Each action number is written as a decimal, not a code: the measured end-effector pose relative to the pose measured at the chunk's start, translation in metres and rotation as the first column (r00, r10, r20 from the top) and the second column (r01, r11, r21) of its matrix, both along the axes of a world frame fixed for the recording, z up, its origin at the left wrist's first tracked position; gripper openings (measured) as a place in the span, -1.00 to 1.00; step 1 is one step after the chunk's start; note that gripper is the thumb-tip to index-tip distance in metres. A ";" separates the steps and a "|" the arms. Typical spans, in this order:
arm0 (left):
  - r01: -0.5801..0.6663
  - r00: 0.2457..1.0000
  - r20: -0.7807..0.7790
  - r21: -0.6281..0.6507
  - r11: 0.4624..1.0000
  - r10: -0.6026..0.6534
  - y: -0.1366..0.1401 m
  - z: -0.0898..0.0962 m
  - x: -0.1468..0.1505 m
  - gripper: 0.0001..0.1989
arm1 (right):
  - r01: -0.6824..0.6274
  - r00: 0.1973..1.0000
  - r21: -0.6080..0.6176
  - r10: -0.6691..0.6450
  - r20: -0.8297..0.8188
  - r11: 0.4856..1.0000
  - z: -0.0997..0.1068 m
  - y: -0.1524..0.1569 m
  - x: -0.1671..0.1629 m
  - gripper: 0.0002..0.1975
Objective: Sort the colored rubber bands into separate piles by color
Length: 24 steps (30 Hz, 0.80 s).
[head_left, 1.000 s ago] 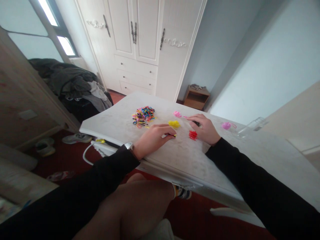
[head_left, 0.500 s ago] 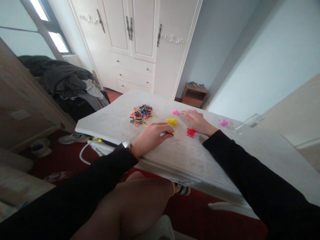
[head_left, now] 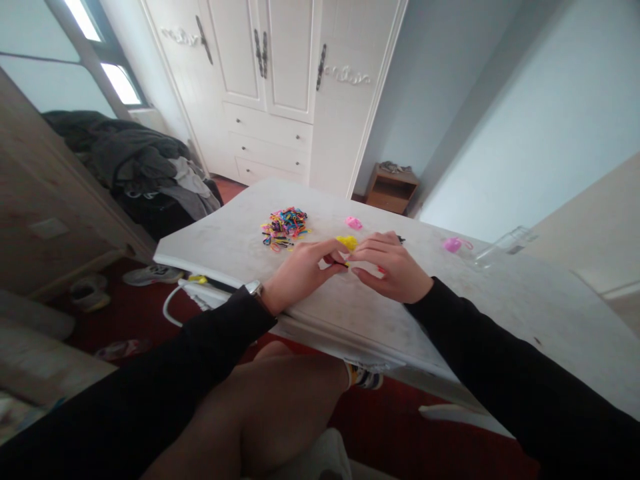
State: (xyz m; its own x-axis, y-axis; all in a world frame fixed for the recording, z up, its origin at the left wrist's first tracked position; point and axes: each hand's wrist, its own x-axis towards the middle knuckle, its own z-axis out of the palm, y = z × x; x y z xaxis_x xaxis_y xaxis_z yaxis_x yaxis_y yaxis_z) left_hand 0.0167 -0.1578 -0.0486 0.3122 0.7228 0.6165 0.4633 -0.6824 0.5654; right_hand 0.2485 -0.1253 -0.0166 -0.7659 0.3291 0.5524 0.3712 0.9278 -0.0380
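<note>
Over the table, my left hand (head_left: pixel 307 270) is closed, thumb and forefinger pinching a few small elastic hair ties (head_left: pixel 341 265), black and yellow among them. My right hand (head_left: pixel 393 267) meets it from the right, its curved fingers and thumb parted around the yellow end at my left fingertips. Just behind both hands sits a bunch of yellow hair ties (head_left: pixel 346 243). Red hair ties (head_left: pixel 381 269) are mostly hidden under my right hand, and a bit of black (head_left: pixel 401 239) shows behind it. Pink hair ties (head_left: pixel 353 223) lie farther back. A mixed-colour pile of hair ties (head_left: pixel 286 225) lies to the left.
On the right of the white table (head_left: pixel 425 327) are a pink round item with a loop (head_left: pixel 453 245) and a clear container (head_left: pixel 505 247) lying on its side. Beyond the table stand a white wardrobe (head_left: pixel 280 147) and a small wooden cabinet (head_left: pixel 393 190). Clothes (head_left: pixel 145 160) are heaped at left.
My right hand has come back from beside the pink bunch to my left fingertips, now covering most of the red bunch. My left hand has barely moved.
</note>
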 end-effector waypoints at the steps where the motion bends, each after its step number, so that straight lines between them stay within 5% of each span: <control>1: -0.005 1.000 0.000 -0.003 1.000 0.005 0.000 0.000 0.000 -0.84 | -0.022 1.000 -0.004 0.022 0.008 1.000 -0.001 -0.002 -0.002 -0.86; 17: 0.061 0.997 0.046 0.008 0.998 -0.061 0.001 -0.004 -0.001 -0.81 | -0.125 0.987 -0.096 0.114 -0.118 0.987 -0.013 0.008 -0.001 -0.88; 24: 0.057 0.998 0.038 0.014 0.998 -0.058 0.001 -0.005 -0.002 -0.74 | -0.106 0.982 -0.032 0.099 -0.159 0.994 -0.008 0.004 -0.004 -0.88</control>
